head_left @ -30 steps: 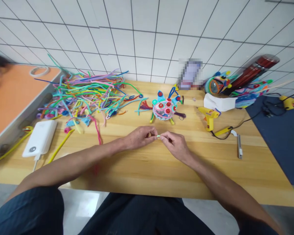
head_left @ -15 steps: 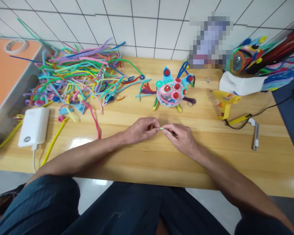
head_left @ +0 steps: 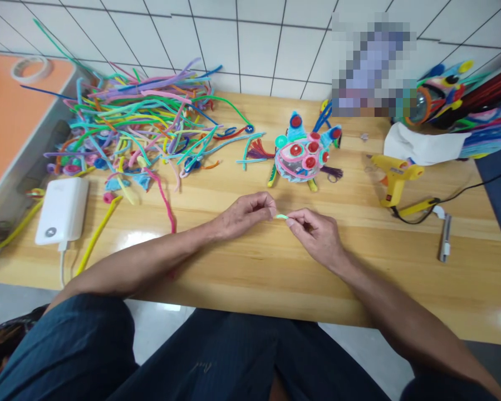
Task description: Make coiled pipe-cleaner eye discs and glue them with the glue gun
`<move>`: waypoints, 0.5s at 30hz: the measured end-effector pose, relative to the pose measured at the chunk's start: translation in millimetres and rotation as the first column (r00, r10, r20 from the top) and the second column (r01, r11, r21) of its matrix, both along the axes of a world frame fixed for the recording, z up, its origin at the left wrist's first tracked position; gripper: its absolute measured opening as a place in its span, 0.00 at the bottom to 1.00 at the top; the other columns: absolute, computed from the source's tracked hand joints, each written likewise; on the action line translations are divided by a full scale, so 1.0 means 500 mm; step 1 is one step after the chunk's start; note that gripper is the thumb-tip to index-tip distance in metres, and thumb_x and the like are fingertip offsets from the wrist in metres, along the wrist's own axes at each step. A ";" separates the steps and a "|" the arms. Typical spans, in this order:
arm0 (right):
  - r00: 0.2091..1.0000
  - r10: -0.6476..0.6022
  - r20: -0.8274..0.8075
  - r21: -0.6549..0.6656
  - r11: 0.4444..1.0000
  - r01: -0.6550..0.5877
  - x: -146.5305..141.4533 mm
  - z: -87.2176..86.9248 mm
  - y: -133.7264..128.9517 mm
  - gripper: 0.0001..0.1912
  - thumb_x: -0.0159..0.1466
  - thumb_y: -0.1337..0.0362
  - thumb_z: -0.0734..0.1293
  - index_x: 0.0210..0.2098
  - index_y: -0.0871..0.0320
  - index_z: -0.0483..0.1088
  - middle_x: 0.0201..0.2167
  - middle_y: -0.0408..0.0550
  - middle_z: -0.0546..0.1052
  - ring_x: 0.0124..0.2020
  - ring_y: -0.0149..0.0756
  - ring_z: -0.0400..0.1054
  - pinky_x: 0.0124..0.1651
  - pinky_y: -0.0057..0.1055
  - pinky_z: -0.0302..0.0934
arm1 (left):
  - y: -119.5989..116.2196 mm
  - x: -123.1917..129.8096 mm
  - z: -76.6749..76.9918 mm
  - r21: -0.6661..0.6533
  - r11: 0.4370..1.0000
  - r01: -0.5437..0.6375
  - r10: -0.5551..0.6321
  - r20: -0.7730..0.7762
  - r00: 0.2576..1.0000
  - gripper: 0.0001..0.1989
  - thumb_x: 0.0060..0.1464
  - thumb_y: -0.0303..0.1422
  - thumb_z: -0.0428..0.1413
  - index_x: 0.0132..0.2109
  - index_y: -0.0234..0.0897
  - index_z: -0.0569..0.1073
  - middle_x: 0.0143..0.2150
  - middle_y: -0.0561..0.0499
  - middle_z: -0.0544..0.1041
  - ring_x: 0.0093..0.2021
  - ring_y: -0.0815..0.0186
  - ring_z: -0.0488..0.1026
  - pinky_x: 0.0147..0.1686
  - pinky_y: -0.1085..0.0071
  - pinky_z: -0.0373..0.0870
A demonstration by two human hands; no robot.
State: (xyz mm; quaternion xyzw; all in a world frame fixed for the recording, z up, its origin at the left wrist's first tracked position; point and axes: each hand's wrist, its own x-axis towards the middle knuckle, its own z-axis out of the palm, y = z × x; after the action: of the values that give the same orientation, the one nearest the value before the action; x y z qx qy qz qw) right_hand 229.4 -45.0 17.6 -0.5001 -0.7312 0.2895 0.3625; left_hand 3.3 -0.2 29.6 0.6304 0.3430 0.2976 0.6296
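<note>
A short piece of light green pipe cleaner (head_left: 281, 216) is stretched between my two hands above the table. My left hand (head_left: 250, 214) pinches its left end between thumb and fingertips. On the other side my right hand (head_left: 317, 233) grips the right end in a similar pinch. Both ends are hidden in the fingers. Just beyond my hands stands a colourful handmade creature (head_left: 301, 159) with red round discs, blue horns, a tassel on each side and yellow-green feet.
A heap of pipe cleaners (head_left: 142, 120) spreads over the left back. Nearer me lies a white power bank (head_left: 62, 211) with a cable. At right are a yellow glue gun (head_left: 396, 175) with its cord, a utility knife (head_left: 445, 238) and white paper (head_left: 423, 145).
My hands have drawn slightly apart, and more of the green pipe cleaner shows between them. The whole view has shifted a little, so the table's things appear farther right.
</note>
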 end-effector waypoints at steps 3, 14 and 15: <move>1.000 0.005 0.007 -0.008 1.000 -0.005 -0.001 0.001 -0.001 0.06 0.68 0.63 0.68 0.36 0.55 0.77 0.21 0.38 0.72 0.22 0.28 0.62 0.28 0.27 0.57 | 0.002 -0.002 0.004 -0.029 1.000 0.004 -0.004 -0.003 1.000 0.17 0.66 0.44 0.54 0.37 0.34 0.72 0.32 0.52 0.72 0.28 0.72 0.61 0.30 0.73 0.60; 0.999 0.024 0.029 -0.005 1.000 -0.024 -0.002 -0.005 -0.003 0.06 0.68 0.63 0.68 0.36 0.54 0.77 0.21 0.38 0.74 0.22 0.28 0.64 0.29 0.28 0.58 | 0.006 -0.003 0.009 -0.026 0.999 -0.034 0.034 0.021 0.999 0.12 0.58 0.41 0.59 0.35 0.36 0.70 0.29 0.55 0.69 0.29 0.72 0.62 0.31 0.74 0.61; 0.999 0.023 0.029 -0.004 1.000 -0.023 -0.002 -0.005 -0.004 0.06 0.68 0.63 0.68 0.36 0.54 0.77 0.21 0.38 0.74 0.22 0.28 0.64 0.29 0.28 0.58 | 0.006 -0.003 0.009 -0.027 0.999 -0.033 0.033 0.009 0.999 0.12 0.59 0.40 0.59 0.35 0.36 0.70 0.29 0.55 0.69 0.29 0.72 0.62 0.31 0.74 0.61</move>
State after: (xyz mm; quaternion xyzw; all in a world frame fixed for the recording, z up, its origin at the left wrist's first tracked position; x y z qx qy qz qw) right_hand 228.3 -46.9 15.1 -0.4964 -0.7415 0.2880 0.3476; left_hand 1.5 2.8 34.0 0.6148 0.3541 0.3063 0.6347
